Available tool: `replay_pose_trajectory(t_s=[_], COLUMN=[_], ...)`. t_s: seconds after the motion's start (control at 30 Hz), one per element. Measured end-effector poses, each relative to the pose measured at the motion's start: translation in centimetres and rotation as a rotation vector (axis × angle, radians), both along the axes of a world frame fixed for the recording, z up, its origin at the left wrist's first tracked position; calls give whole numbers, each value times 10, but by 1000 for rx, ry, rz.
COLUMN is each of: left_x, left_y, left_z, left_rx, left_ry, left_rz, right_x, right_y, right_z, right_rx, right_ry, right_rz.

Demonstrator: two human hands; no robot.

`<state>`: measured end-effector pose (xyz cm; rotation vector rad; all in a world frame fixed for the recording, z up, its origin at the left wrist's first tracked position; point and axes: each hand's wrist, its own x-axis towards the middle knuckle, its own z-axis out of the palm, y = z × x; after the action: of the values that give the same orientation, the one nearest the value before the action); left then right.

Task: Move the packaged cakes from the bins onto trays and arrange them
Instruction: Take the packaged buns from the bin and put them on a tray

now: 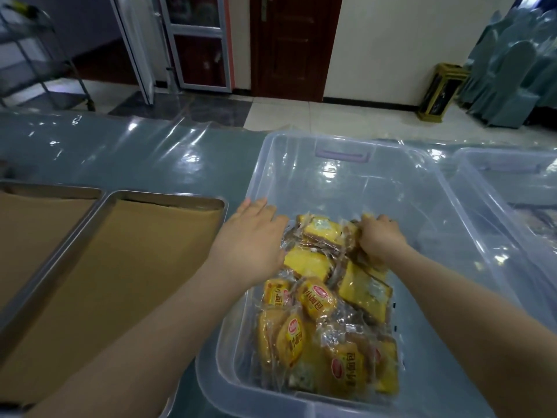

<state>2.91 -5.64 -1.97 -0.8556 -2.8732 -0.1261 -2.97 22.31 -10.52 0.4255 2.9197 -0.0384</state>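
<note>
Fingers (370, 221) of my right hand (382, 241) curl round packaged cakes (325, 292) at the pile's far end, inside the clear plastic bin (331, 182). My left hand (253, 242) lies flat over the bin's left rim, fingers straight, holding nothing. One paper-lined tray (168, 197) sits just beside the bin on the table (120, 152).

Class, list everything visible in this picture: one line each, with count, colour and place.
near bin: one, clear, table centre-right
second bin: one, clear, far right
packaged cakes: many, yellow, inside near bin
trays: two, metal, brown lining, left of near bin
table cover: one, teal under clear plastic
door: one, dark brown, back wall
waste bin: one, gold, floor by wall
left hand: one, fingers straight, reaching into near bin
right hand: one, gripping packaged cakes
</note>
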Motion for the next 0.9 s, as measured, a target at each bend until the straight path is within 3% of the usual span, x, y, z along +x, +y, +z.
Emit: replay_pose_trajectory(t_s=[0.17, 0.33, 0.47, 0.57, 0.7, 0.9], left_x=[0, 2, 3, 3, 2, 1], left_y=[1, 0, 2, 2, 2, 2], left_z=[-1, -1, 0, -1, -1, -2], left_rx=[-78, -181, -214, -249, -279, -292], left_ry=[16, 49, 35, 48, 57, 62], left_rz=[11, 9, 19, 17, 14, 11], right_x=[6, 28, 75, 108, 118, 109], right_y=[-11, -45, -61, -69, -74, -79], right_z=[21, 57, 62, 54, 39, 23], right_rx=[202, 244, 21, -168, -68, 131], right_ry=[70, 87, -17, -222, -474, -434], right_rz=[186, 494, 566, 598, 722, 802])
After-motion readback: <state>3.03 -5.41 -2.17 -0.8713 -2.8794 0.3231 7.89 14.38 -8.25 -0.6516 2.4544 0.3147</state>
